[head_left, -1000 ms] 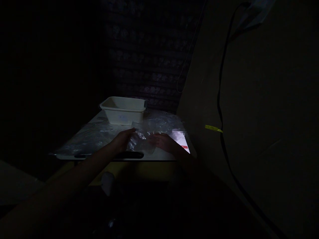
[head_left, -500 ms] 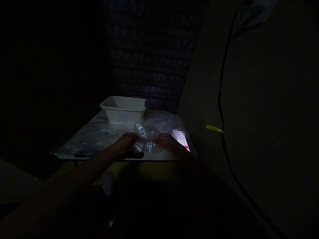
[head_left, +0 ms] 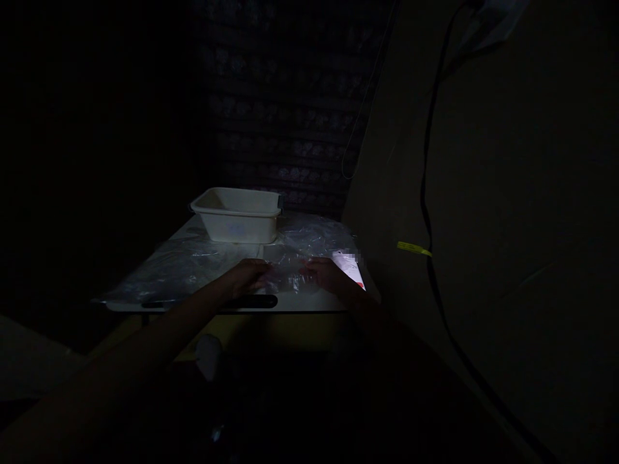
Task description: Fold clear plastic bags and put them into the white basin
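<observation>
Between my two hands stretches a crinkled clear plastic bag (head_left: 289, 274), shiny in the dim light. My left hand (head_left: 249, 276) is closed on its left side, the fingers curled in. On the opposite side my right hand (head_left: 322, 272) pinches the plastic. The bag is held low over the front part of a white table (head_left: 300, 303). Just below my left hand lies a long dark object (head_left: 256, 301) with a rounded end, along the table's front edge; its kind is unclear.
A cream plastic tub (head_left: 242, 225) stands at the back of the table. More clear plastic (head_left: 164, 270) spreads over the left side. A lit phone screen (head_left: 349, 267) lies right of my right hand. A black cable (head_left: 428, 193) with a yellow tag (head_left: 411, 247) hangs at the right wall.
The plastic between my hands has sunk and flattened; its upper edge no longer stands up in front of the tub. Both hands keep their hold, and the view has shifted slightly.
</observation>
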Tool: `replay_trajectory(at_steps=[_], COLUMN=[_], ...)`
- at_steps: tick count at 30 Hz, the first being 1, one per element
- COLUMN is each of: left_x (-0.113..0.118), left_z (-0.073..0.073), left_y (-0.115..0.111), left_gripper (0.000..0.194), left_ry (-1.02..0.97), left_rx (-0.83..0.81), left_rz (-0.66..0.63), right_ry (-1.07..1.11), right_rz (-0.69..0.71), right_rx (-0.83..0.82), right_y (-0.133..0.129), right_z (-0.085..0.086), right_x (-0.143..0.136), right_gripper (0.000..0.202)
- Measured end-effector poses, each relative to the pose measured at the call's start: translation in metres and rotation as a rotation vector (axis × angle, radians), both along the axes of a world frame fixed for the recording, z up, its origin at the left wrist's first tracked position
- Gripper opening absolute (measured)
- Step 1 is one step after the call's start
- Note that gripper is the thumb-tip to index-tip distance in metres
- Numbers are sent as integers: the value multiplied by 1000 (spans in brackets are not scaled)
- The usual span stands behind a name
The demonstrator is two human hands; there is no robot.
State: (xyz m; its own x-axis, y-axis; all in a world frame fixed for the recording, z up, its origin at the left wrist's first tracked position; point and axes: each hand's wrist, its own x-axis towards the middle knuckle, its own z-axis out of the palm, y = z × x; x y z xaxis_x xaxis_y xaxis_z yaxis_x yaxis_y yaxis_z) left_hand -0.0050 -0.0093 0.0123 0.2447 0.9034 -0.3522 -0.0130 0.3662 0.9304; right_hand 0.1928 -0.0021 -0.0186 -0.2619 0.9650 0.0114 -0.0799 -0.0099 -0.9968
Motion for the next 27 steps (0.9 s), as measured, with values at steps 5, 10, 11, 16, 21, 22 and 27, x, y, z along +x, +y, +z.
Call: replay_trajectory(at_steps=[5, 10, 11, 16, 21, 22, 27], left_x=[-4, -5, -5, -7, -9, -9, -5], left_z=[3, 3, 3, 0, 4, 4, -2], left_y=[-4, -4, -4, -3, -2, -2, -2], left_gripper=[4, 10, 11, 22, 20, 22, 19], left_ry=[-34, -46, -50, -83, -191, -206, -138], left_rx=[-41, -18, -13, -11, -121, -138, -25], left_rz=[8, 28, 16, -79, -123, -127, -97], right_ry=[19, 113, 133, 222, 265, 272, 285], right_rz=[10, 6, 8, 19, 33, 27, 15], right_rx=[-60, -185, -210, -234, -229, -224, -218], right_y=[-2, -4, -4, -5, -8, -9, -8], right_z=[1, 5, 6, 5, 6, 6, 6], right_x=[7, 5, 4, 0, -1, -2, -3], right_gripper=[7, 15, 15, 13, 13, 12, 7])
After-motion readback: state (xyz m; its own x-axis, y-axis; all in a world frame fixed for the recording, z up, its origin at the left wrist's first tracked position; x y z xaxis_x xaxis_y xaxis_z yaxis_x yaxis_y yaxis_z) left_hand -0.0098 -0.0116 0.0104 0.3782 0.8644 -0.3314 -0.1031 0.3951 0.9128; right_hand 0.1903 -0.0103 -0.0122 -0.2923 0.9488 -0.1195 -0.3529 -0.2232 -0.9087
